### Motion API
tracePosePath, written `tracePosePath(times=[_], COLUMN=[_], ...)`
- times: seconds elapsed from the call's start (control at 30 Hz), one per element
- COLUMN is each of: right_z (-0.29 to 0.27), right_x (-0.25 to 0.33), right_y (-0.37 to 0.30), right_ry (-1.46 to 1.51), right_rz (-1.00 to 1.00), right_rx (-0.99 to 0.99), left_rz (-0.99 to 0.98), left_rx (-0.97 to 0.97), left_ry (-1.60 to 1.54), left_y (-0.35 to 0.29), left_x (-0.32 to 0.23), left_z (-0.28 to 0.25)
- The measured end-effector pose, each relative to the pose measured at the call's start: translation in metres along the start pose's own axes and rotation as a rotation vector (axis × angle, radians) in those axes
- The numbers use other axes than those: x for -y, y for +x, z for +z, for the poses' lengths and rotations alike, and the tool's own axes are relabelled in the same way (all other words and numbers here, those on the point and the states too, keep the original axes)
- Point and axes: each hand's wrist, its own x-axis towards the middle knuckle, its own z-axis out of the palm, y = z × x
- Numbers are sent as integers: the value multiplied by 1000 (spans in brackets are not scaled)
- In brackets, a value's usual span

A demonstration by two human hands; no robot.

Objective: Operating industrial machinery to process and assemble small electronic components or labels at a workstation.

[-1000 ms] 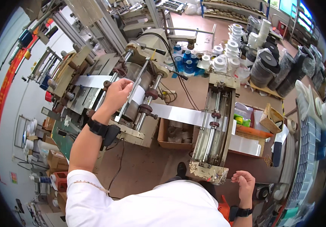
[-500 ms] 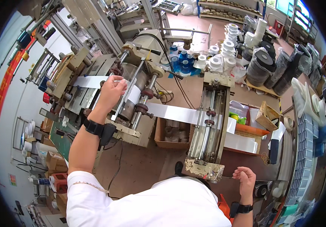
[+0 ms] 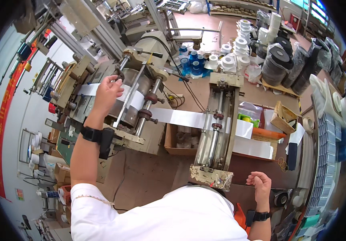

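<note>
My left hand (image 3: 106, 94) is raised over the left side of a roller machine (image 3: 132, 140). Its fingers are loosely bent and apart, and nothing shows in them. Just right of it lies a large metal cylinder (image 3: 132, 115) with a slim bar (image 3: 129, 100) across it. A white paper strip (image 3: 179, 117) runs from the cylinder to a narrower roller unit (image 3: 214, 138) on the right. My right hand (image 3: 260, 183) hangs in the air right of that unit's near end, touching nothing. Its fingers are half curled and hold nothing I can see.
Under the strip stands a cardboard box (image 3: 177, 150) of roll cores. Behind are blue rolls (image 3: 196, 68), white rolls (image 3: 242, 44) and dark wrapped rolls (image 3: 278, 66). A wooden tray (image 3: 283, 117) and a dark phone-like object (image 3: 292, 156) lie right. A cable (image 3: 121, 182) trails over the floor.
My left hand has drawn slightly left, away from the slim bar. My right hand has risen a little. The whole view has shifted slightly.
</note>
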Motion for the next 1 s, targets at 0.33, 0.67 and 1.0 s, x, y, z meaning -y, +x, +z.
tracePosePath(times=[0.33,0.67,1.0], right_z=[-19,-36,-48], right_x=[0,-4,-17], right_y=[12,15,13], right_ry=[9,21,-39], right_rz=[54,83,79], right_rx=[15,30,-44], left_rz=[-147,-139,-106], left_rx=[127,124,121], left_ry=[201,-220,-342], left_y=[8,29,4], left_x=[34,73,27], left_z=[-2,-5,16])
